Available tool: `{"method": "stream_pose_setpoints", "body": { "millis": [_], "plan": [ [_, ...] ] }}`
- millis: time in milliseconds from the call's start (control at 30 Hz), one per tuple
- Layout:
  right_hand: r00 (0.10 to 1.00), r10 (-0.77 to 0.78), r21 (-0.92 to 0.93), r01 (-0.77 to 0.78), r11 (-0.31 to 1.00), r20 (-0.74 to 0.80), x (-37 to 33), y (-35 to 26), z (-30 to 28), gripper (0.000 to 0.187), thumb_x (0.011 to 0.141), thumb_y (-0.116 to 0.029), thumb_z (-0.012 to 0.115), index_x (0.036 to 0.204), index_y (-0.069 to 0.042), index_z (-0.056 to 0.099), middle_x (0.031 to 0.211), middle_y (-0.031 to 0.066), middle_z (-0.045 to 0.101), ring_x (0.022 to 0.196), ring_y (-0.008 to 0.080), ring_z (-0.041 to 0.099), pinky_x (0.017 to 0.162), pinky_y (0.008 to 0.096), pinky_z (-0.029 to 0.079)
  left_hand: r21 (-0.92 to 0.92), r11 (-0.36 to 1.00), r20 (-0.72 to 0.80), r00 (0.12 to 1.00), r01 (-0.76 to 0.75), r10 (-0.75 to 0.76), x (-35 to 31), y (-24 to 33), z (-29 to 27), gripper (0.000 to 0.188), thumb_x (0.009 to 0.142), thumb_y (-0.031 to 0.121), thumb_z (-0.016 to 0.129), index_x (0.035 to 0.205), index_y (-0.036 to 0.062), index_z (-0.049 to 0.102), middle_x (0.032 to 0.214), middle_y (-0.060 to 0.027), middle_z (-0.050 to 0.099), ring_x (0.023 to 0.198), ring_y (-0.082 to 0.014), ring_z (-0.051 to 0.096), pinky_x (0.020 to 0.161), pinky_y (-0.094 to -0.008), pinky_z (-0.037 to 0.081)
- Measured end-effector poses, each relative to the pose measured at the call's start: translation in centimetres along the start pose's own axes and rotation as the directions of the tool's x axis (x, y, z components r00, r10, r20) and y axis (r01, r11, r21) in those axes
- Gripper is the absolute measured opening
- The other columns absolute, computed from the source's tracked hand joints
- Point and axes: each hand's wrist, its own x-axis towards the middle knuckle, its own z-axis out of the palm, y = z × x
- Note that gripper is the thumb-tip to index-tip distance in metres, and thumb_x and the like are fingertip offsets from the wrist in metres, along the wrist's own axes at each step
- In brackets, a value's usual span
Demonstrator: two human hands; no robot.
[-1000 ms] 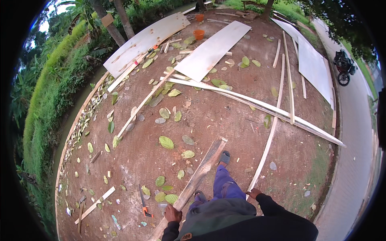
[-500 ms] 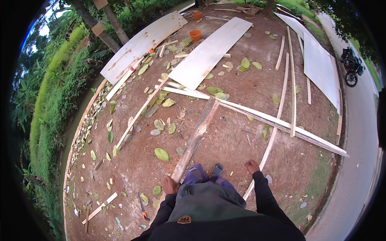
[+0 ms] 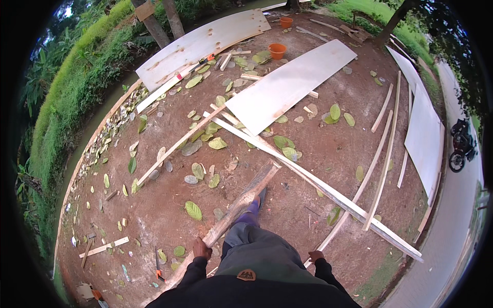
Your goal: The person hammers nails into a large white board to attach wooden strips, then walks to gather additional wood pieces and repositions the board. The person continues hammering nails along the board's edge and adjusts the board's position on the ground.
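You stand in an open-air woodworking yard (image 3: 328, 143) on bare earth (image 3: 159, 215). Evidence: pale sheets (image 3: 292, 84) and long timber strips (image 3: 349, 205) lie beyond your left fingers (image 3: 207, 252), and an orange-handled saw (image 3: 159, 274) lies to their left. Farther left rises a grassy bank (image 3: 77, 92); well right of your right fingers (image 3: 313, 254) runs a paved road (image 3: 452, 220) bearing a motorcycle (image 3: 460, 146).

Here's my top (image 3: 277, 262), grey-green across the body, black lower down, and at six o'clock a tan-brown patch (image 3: 246, 275) with a pale emblem! From that patch: black left sleeve (image 3: 190, 274) at nine, black right sleeve (image 3: 324, 270) at three, left hand (image 3: 202, 249) and right hand (image 3: 316, 255) bare. Toward twelve, purple trousers (image 3: 248, 215), then a greyish shoe (image 3: 263, 197).
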Motion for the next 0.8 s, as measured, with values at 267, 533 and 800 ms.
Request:
{"method": "stream_pose_setpoints", "body": {
  "millis": [267,533,800],
  "plan": [
    [0.890,0.246,0.745,-0.457,0.486,0.385,6.1,-4.7,-16.8,0.069,0.096,-0.061,0.041,0.137,-0.006,0.049,0.107,0.0183,0.068,0.092,0.0311,0.070,0.076,0.0445,0.056,-0.007,1.000,-0.115,0.993,0.011,-0.012,9.8,9.2,-4.4,0.047,0.066,0.010,0.073,0.103,0.0006,0.045,0.105,-0.0225,0.057,0.103,-0.0431,0.055,0.087,-0.0506,0.044],
    [0.921,0.173,0.866,0.246,0.434,-0.348,15.3,-6.3,-37.0,0.032,0.095,-0.035,0.061,0.112,-0.008,0.063,0.095,0.0025,0.067,0.071,0.0157,0.065,0.059,0.0302,0.049,0.010,0.998,-0.240,0.969,-0.064,0.065,19.9,26.1,-9.3,0.044,0.067,0.015,0.071,0.100,0.0019,0.046,0.102,-0.0204,0.057,0.102,-0.0418,0.056,0.085,-0.0525,0.045],
    [0.997,-0.049,0.563,0.078,0.823,-0.066,25.3,9.0,-32.7,0.033,0.096,-0.035,0.058,0.118,-0.010,0.061,0.108,0.0065,0.067,0.076,0.0180,0.068,0.055,0.0339,0.051,-0.135,0.968,-0.166,0.968,-0.210,0.187,23.6,38.7,-7.0,0.049,0.067,0.021,0.075,0.100,-0.0003,0.047,0.101,-0.0249,0.057,0.101,-0.0452,0.056,0.082,-0.0521,0.048]
  ]
}}
